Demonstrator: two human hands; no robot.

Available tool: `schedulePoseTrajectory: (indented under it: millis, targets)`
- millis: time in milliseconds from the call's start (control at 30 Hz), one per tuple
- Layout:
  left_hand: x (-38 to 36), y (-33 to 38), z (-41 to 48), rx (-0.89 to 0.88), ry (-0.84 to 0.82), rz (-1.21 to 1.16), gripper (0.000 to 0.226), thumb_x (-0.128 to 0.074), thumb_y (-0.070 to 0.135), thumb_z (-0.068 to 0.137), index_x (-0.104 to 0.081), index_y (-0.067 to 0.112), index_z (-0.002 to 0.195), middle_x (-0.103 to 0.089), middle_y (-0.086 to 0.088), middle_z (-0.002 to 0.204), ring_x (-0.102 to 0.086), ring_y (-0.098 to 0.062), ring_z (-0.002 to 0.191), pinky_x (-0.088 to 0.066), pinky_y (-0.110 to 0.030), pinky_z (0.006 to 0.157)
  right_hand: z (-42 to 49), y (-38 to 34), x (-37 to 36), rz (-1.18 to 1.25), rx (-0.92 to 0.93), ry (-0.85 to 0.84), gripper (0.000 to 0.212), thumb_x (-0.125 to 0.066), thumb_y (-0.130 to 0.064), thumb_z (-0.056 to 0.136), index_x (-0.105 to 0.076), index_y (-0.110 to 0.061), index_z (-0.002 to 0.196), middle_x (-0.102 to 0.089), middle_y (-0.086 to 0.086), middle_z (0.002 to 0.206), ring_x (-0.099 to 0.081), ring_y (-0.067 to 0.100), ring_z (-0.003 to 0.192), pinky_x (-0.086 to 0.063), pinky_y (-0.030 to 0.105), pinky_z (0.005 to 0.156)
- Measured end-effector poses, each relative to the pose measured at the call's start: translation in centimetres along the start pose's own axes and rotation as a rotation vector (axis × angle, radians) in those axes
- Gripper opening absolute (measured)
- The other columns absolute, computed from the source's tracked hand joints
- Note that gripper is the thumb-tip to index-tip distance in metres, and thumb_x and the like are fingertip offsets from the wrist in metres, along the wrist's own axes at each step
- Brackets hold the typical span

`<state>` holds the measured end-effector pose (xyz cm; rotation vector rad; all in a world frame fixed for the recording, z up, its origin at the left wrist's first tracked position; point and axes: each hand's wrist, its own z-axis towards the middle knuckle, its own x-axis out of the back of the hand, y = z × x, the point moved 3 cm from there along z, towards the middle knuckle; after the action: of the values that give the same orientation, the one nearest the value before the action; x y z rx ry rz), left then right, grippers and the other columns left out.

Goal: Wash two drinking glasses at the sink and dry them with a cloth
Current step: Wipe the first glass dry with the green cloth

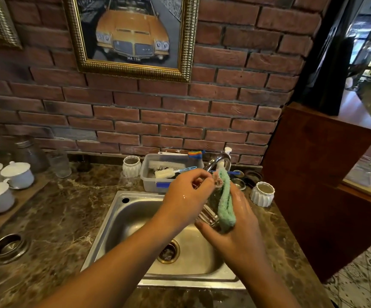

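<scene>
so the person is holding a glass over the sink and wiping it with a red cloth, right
Not quite: the cloth is green, not red. The head view shows the right hand holding the glass over the sink with the cloth draped against it, while the left hand pinches the cloth's top end.

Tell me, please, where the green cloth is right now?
The green cloth lies against the glass held between both hands above the sink, right of centre.
</scene>
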<state>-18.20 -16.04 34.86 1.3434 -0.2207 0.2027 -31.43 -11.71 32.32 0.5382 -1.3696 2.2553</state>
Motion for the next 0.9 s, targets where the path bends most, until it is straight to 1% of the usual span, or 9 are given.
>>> schedulePoseTrajectory:
  millis: [33,133,233,333,433,567,700,800,900]
  targets:
    - [0.0,0.2,-0.1,-0.034,0.005,0.005,0.017,-0.057,0.026,0.098,-0.074,0.024,0.099,-0.07,0.009,0.09,-0.065,-0.002,0.086,-0.053,-0.016,0.068,0.1,-0.1,0.1,0.093,-0.026,-0.01,0.086,-0.087,-0.032,0.074,-0.039,-0.034,0.145,-0.055,-0.023,0.134,-0.052,-0.007,0.124,-0.049,0.016,0.1]
    - [-0.3,0.8,-0.4,-0.127,-0.001,0.029,0.027,-0.057,0.034,0.091,-0.075,0.024,0.109,-0.072,0.013,0.097,-0.064,0.001,0.095,-0.056,-0.017,0.075,0.3,0.2,0.6,0.409,-0.125,-0.048,0.077,-0.087,-0.011,0.074,-0.049,-0.03,0.138,-0.068,-0.022,0.12,-0.064,-0.003,0.112,-0.052,0.012,0.087]
    - [-0.1,1.3,-0.4,-0.245,-0.038,-0.001,0.038,-0.054,0.041,0.083,-0.076,0.021,0.108,-0.072,0.009,0.1,-0.065,-0.006,0.098,-0.057,-0.025,0.08,0.5,0.6,0.8,0.758,-0.232,-0.161,0.068,-0.089,-0.022,0.063,-0.062,-0.024,0.125,-0.075,-0.002,0.115,-0.072,0.018,0.106,-0.059,0.025,0.078]
    - [0.1,1.8,-0.5,-0.359,-0.143,0.0,0.043,-0.049,0.044,0.081,-0.073,0.019,0.106,-0.069,0.005,0.101,-0.065,-0.014,0.1,-0.055,-0.032,0.085,-0.6,1.1,0.0,1.258,-0.487,-0.324,0.089,-0.102,-0.026,0.039,-0.069,-0.006,0.12,-0.072,0.026,0.113,-0.072,0.043,0.099,-0.063,0.047,0.071]
    - [0.4,1.8,-0.9,-0.389,-0.234,0.04,0.043,-0.048,0.046,0.082,-0.072,0.022,0.108,-0.068,0.005,0.104,-0.063,-0.016,0.103,-0.053,-0.035,0.088,-1.6,0.6,-0.6,1.48,-0.583,-0.377,0.081,-0.105,-0.023,0.026,-0.079,-0.001,0.099,-0.072,0.033,0.098,-0.074,0.044,0.08,-0.062,0.046,0.058]
    - [0.5,0.0,-0.5,-0.251,-0.319,0.057,0.041,-0.047,0.052,0.084,-0.068,0.036,0.115,-0.065,0.015,0.116,-0.06,-0.012,0.116,-0.051,-0.044,0.098,-1.5,0.6,-1.6,1.415,-0.579,-0.379,0.101,-0.103,-0.029,0.039,-0.061,0.001,0.126,-0.069,0.035,0.098,-0.072,0.04,0.071,-0.061,0.039,0.052]
    - [0.3,-0.8,0.1,-0.137,-0.299,-0.02,0.052,-0.047,0.053,0.086,-0.066,0.034,0.13,-0.066,0.012,0.132,-0.059,-0.003,0.123,-0.049,-0.027,0.102,-0.1,1.4,-1.5,1.112,-0.439,-0.246,0.088,-0.094,-0.033,0.054,-0.056,-0.009,0.13,-0.072,0.029,0.102,-0.074,0.042,0.079,-0.061,0.039,0.059]
    - [0.2,-1.2,0.7,-0.08,-0.234,-0.091,0.043,-0.051,0.04,0.096,-0.066,0.025,0.133,-0.067,0.015,0.129,-0.061,0.001,0.122,-0.051,-0.021,0.098,1.0,1.9,-0.9,0.686,-0.269,-0.111,0.071,-0.086,-0.028,0.064,-0.058,-0.025,0.129,-0.074,0.01,0.113,-0.075,0.028,0.096,-0.062,0.035,0.074]
    - [0.1,-1.4,1.3,0.003,-0.201,-0.075,0.042,-0.049,0.041,0.098,-0.065,0.028,0.134,-0.071,0.009,0.125,-0.065,-0.005,0.116,-0.056,-0.023,0.092,1.6,1.5,-0.6,0.333,-0.1,-0.037,0.079,-0.087,-0.016,0.071,-0.046,-0.041,0.134,-0.068,-0.02,0.116,-0.067,0.001,0.106,-0.054,0.015,0.084]
